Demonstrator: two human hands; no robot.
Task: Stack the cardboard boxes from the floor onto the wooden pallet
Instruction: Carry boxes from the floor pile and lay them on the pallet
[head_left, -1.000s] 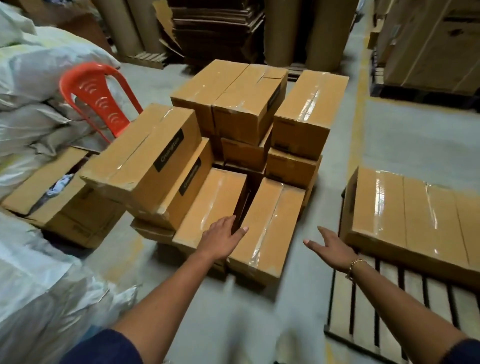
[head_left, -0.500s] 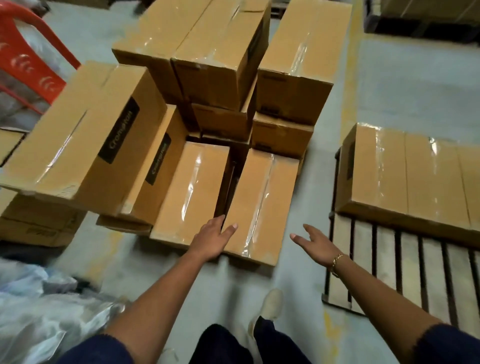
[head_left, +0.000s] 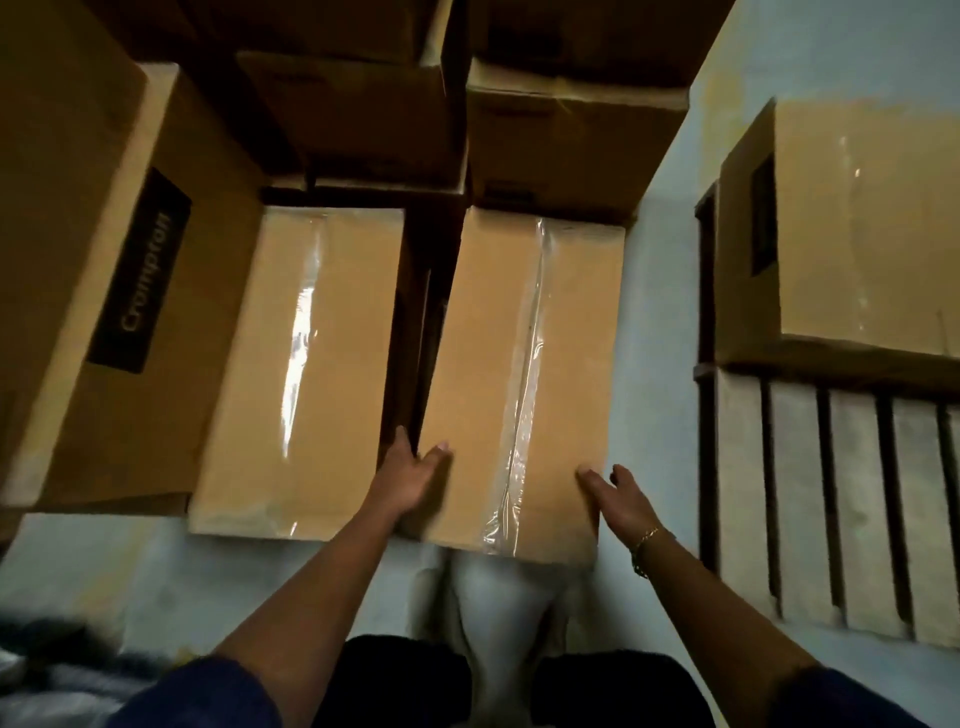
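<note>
Wooden pallet (head_left: 857, 499), right: we log at least one loaded box (head_left: 857, 223). Taped floor box (head_left: 519, 364), centre: left hand (head_left: 410, 478) and right hand (head_left: 618, 499) flank it, fingers (head_left: 589, 478) wide. Stacked boxes (head_left: 571, 140) above remain.

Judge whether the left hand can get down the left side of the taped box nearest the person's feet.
Probably yes: a dark gap separates that taped box from the neighbouring box, and the left hand has fingers at the gap, thumb on top.
</note>
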